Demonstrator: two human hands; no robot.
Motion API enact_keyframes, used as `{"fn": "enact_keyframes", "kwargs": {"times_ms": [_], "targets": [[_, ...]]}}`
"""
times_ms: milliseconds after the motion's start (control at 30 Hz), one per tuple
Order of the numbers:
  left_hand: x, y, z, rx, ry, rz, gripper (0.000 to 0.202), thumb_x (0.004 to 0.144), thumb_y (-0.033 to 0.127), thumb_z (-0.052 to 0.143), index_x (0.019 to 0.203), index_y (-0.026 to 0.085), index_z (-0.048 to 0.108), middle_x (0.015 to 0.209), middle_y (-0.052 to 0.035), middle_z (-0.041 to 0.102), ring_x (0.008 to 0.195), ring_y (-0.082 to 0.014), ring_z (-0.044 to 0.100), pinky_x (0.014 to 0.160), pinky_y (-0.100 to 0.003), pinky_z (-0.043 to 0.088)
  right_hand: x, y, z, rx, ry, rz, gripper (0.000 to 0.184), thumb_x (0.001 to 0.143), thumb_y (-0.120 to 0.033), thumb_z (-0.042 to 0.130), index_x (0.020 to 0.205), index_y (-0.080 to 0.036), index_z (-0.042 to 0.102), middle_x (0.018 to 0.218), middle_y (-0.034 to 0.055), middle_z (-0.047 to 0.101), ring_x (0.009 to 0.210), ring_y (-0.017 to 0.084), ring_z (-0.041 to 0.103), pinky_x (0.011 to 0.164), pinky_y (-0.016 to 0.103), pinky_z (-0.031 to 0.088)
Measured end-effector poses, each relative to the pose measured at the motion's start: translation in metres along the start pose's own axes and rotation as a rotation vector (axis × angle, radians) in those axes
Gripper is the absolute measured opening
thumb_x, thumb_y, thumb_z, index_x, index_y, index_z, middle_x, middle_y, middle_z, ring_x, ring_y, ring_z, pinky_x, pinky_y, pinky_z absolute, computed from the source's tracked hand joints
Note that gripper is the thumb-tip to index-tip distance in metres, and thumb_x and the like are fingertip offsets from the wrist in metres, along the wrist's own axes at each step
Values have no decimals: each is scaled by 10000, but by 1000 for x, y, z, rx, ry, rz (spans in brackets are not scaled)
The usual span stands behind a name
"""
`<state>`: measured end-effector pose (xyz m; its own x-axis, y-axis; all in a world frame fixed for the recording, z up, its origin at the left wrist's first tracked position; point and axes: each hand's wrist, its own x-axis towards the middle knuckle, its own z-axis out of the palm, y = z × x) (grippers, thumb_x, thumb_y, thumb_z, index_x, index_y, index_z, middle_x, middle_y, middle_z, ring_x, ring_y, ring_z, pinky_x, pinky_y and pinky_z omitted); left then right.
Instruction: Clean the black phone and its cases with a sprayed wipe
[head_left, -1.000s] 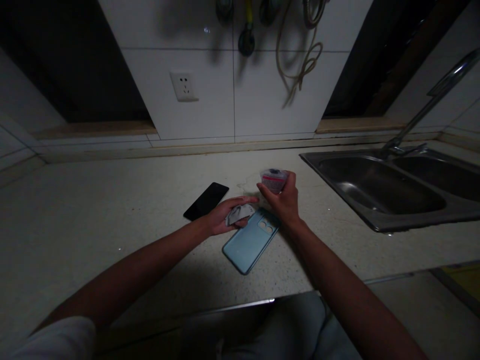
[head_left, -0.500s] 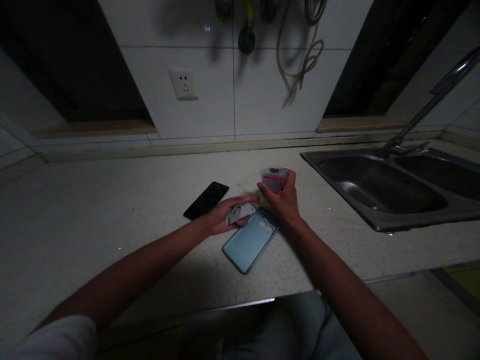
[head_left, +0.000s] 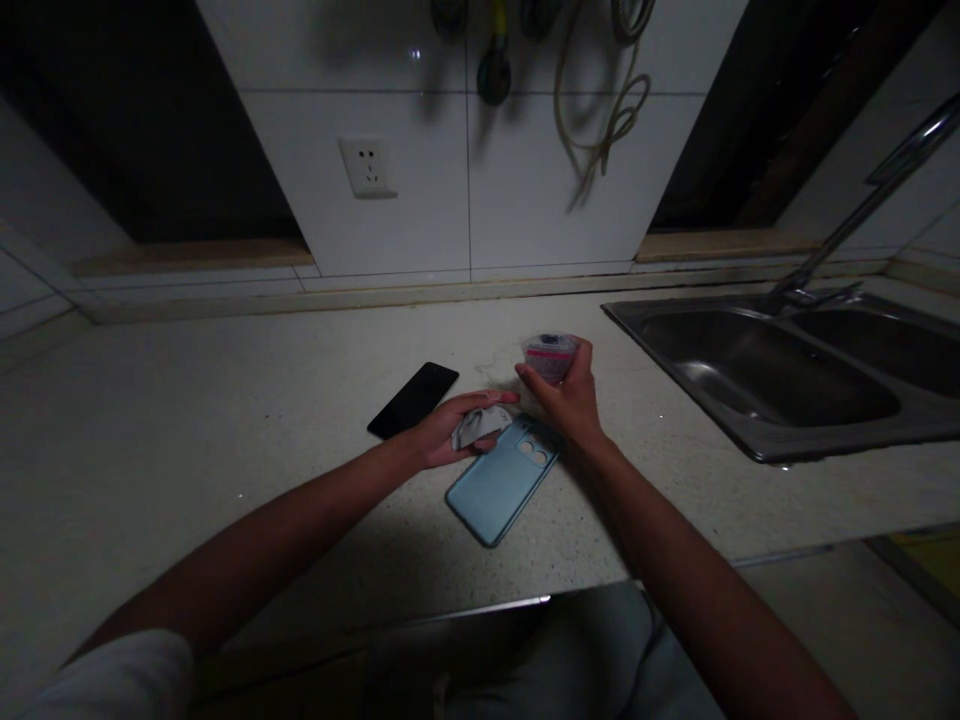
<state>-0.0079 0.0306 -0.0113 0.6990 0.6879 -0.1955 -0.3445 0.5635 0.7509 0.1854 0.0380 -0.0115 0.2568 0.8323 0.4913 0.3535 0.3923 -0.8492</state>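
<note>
My left hand [head_left: 439, 432] is closed around a crumpled, greyish-white piece of thin material [head_left: 480, 427], perhaps paper or a wrapper. It is held just above the upper edge of a light-blue phone case [head_left: 499, 490], which lies at a slant with its camera cut-outs at the upper right. My right hand [head_left: 576, 398] pinches a small clear packet [head_left: 551, 357] with a pink-red stripe and dark print, raised over the counter. A black phone [head_left: 416, 398] lies behind and left of my left hand, dark face up.
A double steel sink [head_left: 750, 440] with a tall faucet [head_left: 810, 265] is set into the pale counter [head_left: 247, 400] at the right. On the tiled wall are a socket [head_left: 367, 168], a hanging looped cord [head_left: 619, 120] and dark pipe fittings [head_left: 493, 78].
Both hands keep almost the same pose and hold the same things. The packet in my right hand has tilted very slightly; the phone and the case have stayed put.
</note>
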Motion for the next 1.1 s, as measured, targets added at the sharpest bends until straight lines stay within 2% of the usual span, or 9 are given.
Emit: {"fn": "enact_keyframes", "kwargs": {"times_ms": [600, 967, 1100], "targets": [[0, -1, 1, 5, -2, 1, 267, 876, 244, 652, 1109, 127, 711, 673, -14, 590, 493, -92, 480, 460, -213, 312, 1, 2, -1, 7, -7, 3, 678, 654, -644, 805, 1098, -272, 451, 980, 45, 703, 852, 264, 701, 791, 462, 583], [0, 0, 3, -5, 10, -4, 250, 867, 236, 658, 1081, 120, 716, 675, -24, 599, 487, -93, 478, 454, -210, 299, 0, -1, -2, 14, -31, 20, 670, 669, -634, 802, 1099, -258, 452, 981, 67, 702, 874, 278, 700, 822, 487, 573], [0, 0, 2, 6, 1, -9, 254, 883, 243, 634, 1091, 122, 717, 656, -15, 575, 475, -92, 462, 458, -213, 294, 0, -3, -2, 17, -31, 25, 649, 670, -611, 807, 1080, -258, 448, 970, 64, 701, 860, 270, 696, 803, 459, 570]]}}
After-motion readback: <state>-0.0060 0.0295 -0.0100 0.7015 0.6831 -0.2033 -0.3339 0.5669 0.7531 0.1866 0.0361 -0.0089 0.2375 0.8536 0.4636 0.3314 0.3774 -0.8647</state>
